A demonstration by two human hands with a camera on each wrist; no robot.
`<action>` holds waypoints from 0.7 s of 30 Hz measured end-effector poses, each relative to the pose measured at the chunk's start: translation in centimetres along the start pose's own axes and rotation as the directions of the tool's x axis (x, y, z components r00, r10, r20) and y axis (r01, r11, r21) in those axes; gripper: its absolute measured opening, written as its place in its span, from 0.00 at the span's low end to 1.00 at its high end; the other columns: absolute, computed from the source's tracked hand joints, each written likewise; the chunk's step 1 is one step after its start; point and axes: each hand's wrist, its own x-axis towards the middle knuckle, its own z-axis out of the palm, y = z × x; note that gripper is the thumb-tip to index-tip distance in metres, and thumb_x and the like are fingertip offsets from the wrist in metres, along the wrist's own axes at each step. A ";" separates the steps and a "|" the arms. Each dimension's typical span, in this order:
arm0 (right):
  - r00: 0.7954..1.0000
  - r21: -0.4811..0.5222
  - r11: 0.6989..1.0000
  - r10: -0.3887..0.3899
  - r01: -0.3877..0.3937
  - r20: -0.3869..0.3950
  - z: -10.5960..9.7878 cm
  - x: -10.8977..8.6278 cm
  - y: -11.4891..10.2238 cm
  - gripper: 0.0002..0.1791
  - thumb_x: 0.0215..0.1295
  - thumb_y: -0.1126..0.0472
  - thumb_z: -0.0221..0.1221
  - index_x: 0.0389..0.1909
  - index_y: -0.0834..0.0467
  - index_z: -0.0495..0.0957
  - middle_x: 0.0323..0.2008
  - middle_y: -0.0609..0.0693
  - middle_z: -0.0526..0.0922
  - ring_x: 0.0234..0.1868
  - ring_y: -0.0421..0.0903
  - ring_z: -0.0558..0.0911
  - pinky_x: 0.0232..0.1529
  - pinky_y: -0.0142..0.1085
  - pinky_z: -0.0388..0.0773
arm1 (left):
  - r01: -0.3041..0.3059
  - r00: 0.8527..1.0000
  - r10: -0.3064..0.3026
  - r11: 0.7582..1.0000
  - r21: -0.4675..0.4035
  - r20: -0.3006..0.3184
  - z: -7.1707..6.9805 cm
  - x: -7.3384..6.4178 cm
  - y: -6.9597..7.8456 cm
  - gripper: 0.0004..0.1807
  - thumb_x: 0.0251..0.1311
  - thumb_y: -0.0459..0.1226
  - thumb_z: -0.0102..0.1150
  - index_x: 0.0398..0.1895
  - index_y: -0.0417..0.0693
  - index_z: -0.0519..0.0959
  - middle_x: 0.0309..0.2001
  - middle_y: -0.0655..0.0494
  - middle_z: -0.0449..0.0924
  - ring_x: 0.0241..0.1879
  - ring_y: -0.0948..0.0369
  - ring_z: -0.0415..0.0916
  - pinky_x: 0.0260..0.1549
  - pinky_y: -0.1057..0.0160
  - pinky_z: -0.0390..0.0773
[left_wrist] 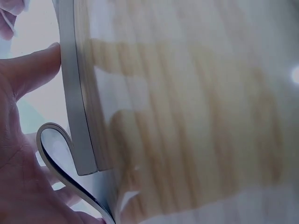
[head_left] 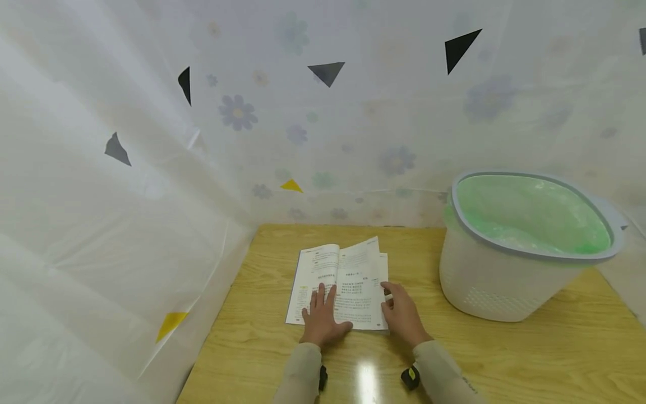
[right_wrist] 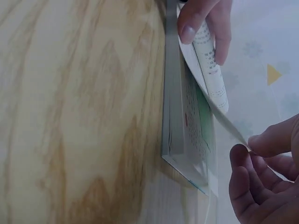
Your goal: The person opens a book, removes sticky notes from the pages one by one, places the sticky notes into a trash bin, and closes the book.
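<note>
An open book point(head_left: 313, 266) with printed pages lies on the wooden table. My left hand point(head_left: 321, 321) is spread over its lower left page near the spine, fingers pointing away from me. At the book's right side, my right hand point(head_left: 404, 314) pinches the edge of a page point(right_wrist: 227, 122) between thumb and fingers. In the right wrist view, that page is raised off the stack beneath it. The left wrist view shows the book's thick lower edge point(left_wrist: 74, 93), with the cover side bowed in a loop beside the left palm.
A large white laundry basket point(head_left: 484, 280) with a grey rim and green inside stands to the right of the book. The wooden table point(head_left: 252, 348) meets translucent flowered sheeting point(head_left: 353, 140) at the back and left. Black, grey and yellow triangles mark the sheeting.
</note>
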 end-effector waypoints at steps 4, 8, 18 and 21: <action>0.995 0.102 0.990 0.097 -0.101 0.038 -0.1 -0.4 0.1 0.26 0.64 0.69 0.58 0.64 0.66 0.70 0.47 0.58 0.81 0.40 0.45 0.81 0.40 0.35 0.79 | -0.009 1.000 0.009 1.000 -0.011 0.005 -0.1 -0.2 -0.1 0.55 0.47 0.54 0.71 0.78 0.54 0.55 0.80 0.43 0.44 0.78 0.38 0.44 0.66 0.23 0.50; 0.996 0.115 0.989 0.084 -0.088 0.040 -0.1 -1.1 -0.2 0.24 0.65 0.66 0.58 0.62 0.64 0.74 0.47 0.58 0.84 0.39 0.44 0.83 0.39 0.33 0.80 | -0.021 0.998 0.024 0.998 -0.051 0.054 -0.7 -0.2 -0.3 0.54 0.51 0.55 0.68 0.79 0.51 0.52 0.81 0.43 0.42 0.79 0.38 0.42 0.67 0.23 0.49; 0.996 0.129 0.988 -0.088 0.084 0.021 1.1 -2.5 -3.4 0.22 0.68 0.63 0.60 0.62 0.61 0.73 0.59 0.57 0.79 0.48 0.50 0.84 0.45 0.41 0.82 | -0.034 0.991 0.072 0.950 -0.312 0.112 -4.2 0.5 -0.3 0.39 0.73 0.56 0.42 0.75 0.37 0.58 0.78 0.36 0.51 0.77 0.38 0.48 0.73 0.35 0.53; 0.991 0.099 0.986 -0.134 0.132 0.014 2.1 -2.7 -4.3 0.22 0.67 0.61 0.61 0.62 0.59 0.74 0.61 0.57 0.78 0.52 0.53 0.83 0.49 0.46 0.82 | -0.036 0.992 0.079 0.919 -0.393 0.095 -5.0 0.7 -0.2 0.40 0.73 0.60 0.37 0.72 0.36 0.62 0.75 0.36 0.59 0.75 0.38 0.54 0.72 0.37 0.57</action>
